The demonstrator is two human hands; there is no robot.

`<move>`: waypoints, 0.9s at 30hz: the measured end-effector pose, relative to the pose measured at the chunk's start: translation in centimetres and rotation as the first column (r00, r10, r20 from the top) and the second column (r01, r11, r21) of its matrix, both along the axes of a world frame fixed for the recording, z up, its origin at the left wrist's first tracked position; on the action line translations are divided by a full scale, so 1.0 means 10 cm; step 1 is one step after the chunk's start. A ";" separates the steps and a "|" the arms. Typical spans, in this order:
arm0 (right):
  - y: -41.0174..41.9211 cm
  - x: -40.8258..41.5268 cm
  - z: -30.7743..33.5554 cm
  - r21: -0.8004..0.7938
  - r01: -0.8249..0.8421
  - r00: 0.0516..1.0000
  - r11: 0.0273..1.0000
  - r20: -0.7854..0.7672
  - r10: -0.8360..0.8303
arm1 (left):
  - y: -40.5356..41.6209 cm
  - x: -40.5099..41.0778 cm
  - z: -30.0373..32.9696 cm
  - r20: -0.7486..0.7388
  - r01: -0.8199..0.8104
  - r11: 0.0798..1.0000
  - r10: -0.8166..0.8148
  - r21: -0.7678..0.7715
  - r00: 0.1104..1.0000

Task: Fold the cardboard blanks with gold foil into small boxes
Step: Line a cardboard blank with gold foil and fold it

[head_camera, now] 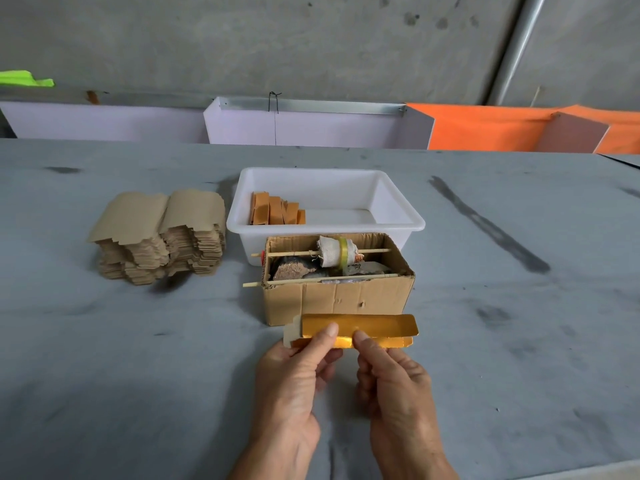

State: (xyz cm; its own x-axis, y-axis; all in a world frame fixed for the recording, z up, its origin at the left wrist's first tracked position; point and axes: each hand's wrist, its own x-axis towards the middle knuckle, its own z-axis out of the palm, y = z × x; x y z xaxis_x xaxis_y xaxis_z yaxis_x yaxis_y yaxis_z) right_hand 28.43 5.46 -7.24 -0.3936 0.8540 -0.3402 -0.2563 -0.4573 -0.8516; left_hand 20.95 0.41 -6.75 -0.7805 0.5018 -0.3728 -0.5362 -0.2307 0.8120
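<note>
Gold-foiled blank (363, 329) sits pinched between both thumbs and curled fingers — left hand (294, 379), right hand (394, 386) — just above the grey table (138, 358), before the cardboard box (332, 299).

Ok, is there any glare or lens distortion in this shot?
Head view: glare on the gold foil blank between the thumbs of the left hand and right hand; wide-angle bending curves the table edges; light is soft, shadows faint.

table (138, 341) grey, dark smudges | carton (337, 299) open, mid-table, two sticks (322, 252) across its top, tape roll (341, 256) on far stick | orange cloth (485, 128) beyond far edge | green scrap (24, 78) far left
</note>
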 end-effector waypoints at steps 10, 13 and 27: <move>0.12 0.05 0.05 0.006 -0.035 0.997 0.999 0.074 0.035 | -0.08 -0.08 0.01 -0.056 -0.069 0.995 0.065 -0.077 0.996; 0.15 0.07 0.06 -0.006 -0.012 1.000 1.000 0.028 0.012 | -0.09 -0.08 0.01 -0.069 -0.065 0.994 0.059 -0.089 0.996; 0.27 0.14 0.16 0.028 0.001 0.999 1.000 0.037 -0.002 | -0.16 -0.16 0.09 -0.041 -0.015 1.000 0.014 -0.013 0.999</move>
